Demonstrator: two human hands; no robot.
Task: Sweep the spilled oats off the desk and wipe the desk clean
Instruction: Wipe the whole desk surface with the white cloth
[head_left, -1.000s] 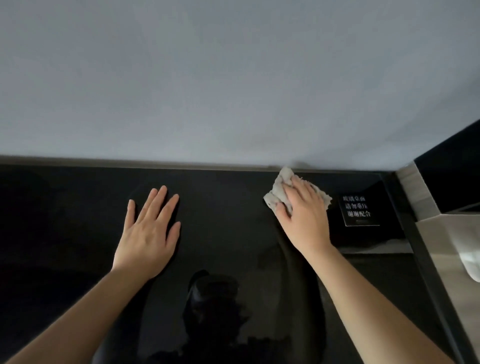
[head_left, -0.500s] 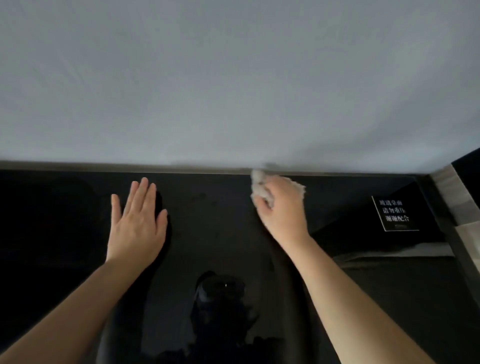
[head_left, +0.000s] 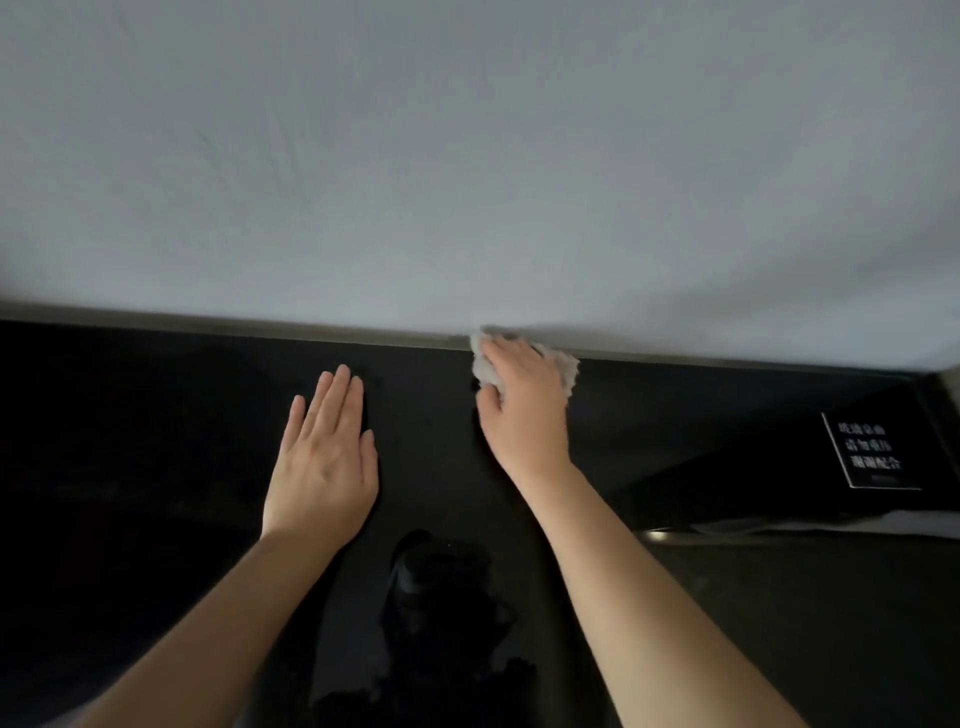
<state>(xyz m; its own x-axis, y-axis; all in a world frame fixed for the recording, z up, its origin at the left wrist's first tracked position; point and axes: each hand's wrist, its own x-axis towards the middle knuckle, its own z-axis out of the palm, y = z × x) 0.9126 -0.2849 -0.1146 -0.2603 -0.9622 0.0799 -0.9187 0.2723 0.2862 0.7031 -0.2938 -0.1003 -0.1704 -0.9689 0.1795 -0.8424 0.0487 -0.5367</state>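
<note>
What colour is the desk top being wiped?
Glossy black desk top, seen in the head view.

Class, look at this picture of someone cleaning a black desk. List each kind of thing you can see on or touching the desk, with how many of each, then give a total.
Hands: 2, the left hand flat on the desk and the right hand
Crumpled white cloth: 1, under the right hand
Black sign with white lettering: 1
Oats: 0 visible
Total: 4

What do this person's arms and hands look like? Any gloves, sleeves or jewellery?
Both are bare. The left hand and right hand wear no gloves, rings or watch, and no sleeve covers either forearm as far as the picture shows. No markings are visible.
</note>
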